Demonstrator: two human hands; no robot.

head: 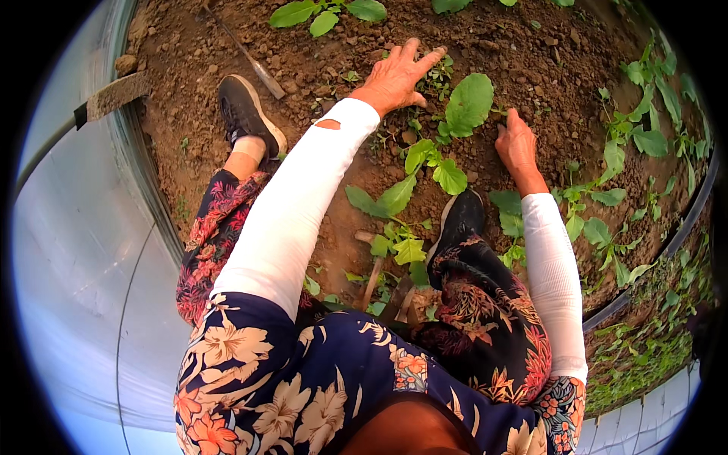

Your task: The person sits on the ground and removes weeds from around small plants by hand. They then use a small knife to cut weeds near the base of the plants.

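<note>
My left hand (401, 79) reaches over the soil with its fingers spread, and nothing shows in its grasp. Low small-leaved weeds (437, 77) grow right beside its fingers and thumb. My right hand (517, 145) is low over the soil further right, its fingers curled and partly hidden. By its fingertips is a tiny green sprig (499, 110); whether it is pinched I cannot tell. Between the hands stands a broad-leaved seedling (469, 105), with more lobed young leaves (449, 175) nearer to me.
A hand tool with a wooden handle (267, 78) lies on the soil beyond my left shoe (244, 108). My right shoe (463, 222) is close to seedlings (398, 196). Plastic sheeting (85, 227) borders the left. A dark hose (679, 239) curves along the right, near more plants (614, 153).
</note>
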